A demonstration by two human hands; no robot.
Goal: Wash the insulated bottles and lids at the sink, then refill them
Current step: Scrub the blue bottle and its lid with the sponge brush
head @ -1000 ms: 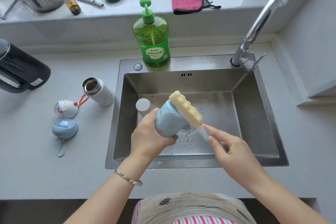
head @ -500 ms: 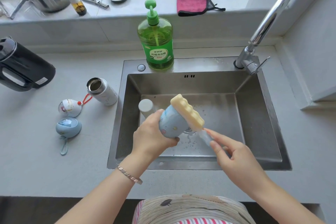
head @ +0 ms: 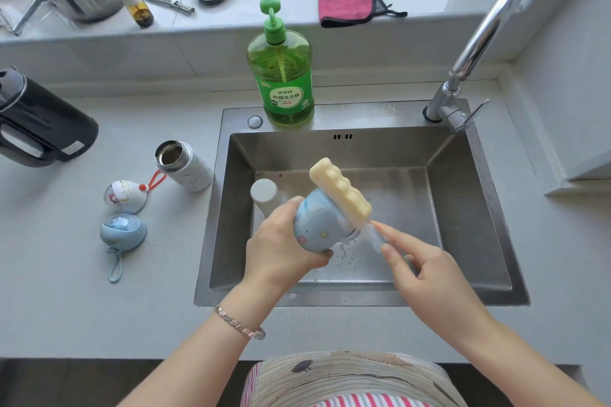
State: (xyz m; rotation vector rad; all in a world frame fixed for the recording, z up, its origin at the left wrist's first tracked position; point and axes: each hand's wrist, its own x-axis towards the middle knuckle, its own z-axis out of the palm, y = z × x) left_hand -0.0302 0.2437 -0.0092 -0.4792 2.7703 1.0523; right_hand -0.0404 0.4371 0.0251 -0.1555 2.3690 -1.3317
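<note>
Over the steel sink, my left hand grips a pale blue insulated bottle, tilted with its mouth toward the right. My right hand pinches the clear handle of a sponge brush; its cream sponge head lies against the bottle's outer side. A white open bottle lies tilted on the counter left of the sink. Beside it lie a white lid with a red loop and a blue lid with a blue loop.
A green dish soap pump bottle stands on the sink's back rim, the faucet at back right. A white cylinder stands inside the sink at left. A black kettle sits far left. The sill holds a pink cloth, a pot and small items.
The hands, bottle and brush keep nearly the same pose over the sink. Only the camera has shifted slightly.
</note>
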